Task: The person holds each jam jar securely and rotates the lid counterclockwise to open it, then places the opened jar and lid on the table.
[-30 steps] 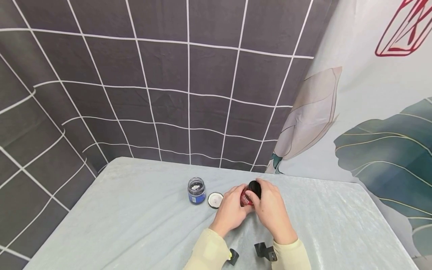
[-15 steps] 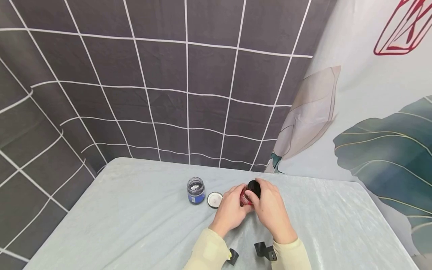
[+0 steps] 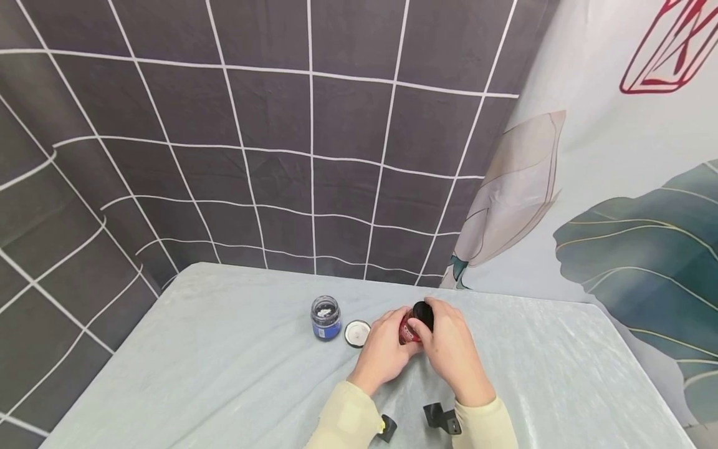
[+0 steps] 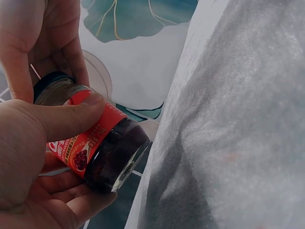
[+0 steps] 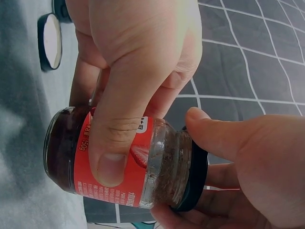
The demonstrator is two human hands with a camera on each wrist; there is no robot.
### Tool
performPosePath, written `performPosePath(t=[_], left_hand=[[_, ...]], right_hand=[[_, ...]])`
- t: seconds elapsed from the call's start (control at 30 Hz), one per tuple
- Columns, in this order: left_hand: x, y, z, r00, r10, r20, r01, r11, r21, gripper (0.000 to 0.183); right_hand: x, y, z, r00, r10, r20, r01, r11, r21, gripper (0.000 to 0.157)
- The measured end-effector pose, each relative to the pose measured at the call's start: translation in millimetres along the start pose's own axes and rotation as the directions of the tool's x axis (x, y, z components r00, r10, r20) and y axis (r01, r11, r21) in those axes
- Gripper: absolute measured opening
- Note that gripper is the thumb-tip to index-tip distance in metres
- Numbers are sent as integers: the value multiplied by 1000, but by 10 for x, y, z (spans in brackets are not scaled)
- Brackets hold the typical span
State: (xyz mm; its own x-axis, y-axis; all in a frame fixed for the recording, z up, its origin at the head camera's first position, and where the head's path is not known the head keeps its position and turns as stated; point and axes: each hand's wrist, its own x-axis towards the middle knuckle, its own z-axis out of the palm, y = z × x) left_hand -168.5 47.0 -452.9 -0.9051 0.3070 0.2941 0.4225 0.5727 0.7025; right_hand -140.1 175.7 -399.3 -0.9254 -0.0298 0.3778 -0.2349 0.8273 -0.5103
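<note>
Both hands hold one small glass jar (image 5: 138, 167) with a red label, dark contents in its lower part and a black lid (image 5: 196, 174). My left hand (image 3: 384, 349) grips the jar's body, its thumb across the label and fingers around the far side. With thumb and fingers my right hand (image 3: 453, 349) holds the black lid, which sits on the jar's mouth. The jar leans, lid end up and to the right, its base close over the cloth in the left wrist view.
An unlidded glass jar (image 3: 326, 319) with a blue label stands left of the hands, with some white stuff inside. Beside it a round lid (image 3: 357, 333) lies with its white inner face up. A pale cloth (image 3: 224, 349) covers the table, and a dark grid-patterned curtain (image 3: 269, 112) hangs behind.
</note>
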Motion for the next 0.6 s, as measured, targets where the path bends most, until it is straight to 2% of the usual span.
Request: performPosePath(t=[0.6], left_hand=[[-6,8,0,1000,-1,-1,1,1000,-4,57]], right_hand=[[2,7,-21,1000,-12,15,13,1000,-12,47]])
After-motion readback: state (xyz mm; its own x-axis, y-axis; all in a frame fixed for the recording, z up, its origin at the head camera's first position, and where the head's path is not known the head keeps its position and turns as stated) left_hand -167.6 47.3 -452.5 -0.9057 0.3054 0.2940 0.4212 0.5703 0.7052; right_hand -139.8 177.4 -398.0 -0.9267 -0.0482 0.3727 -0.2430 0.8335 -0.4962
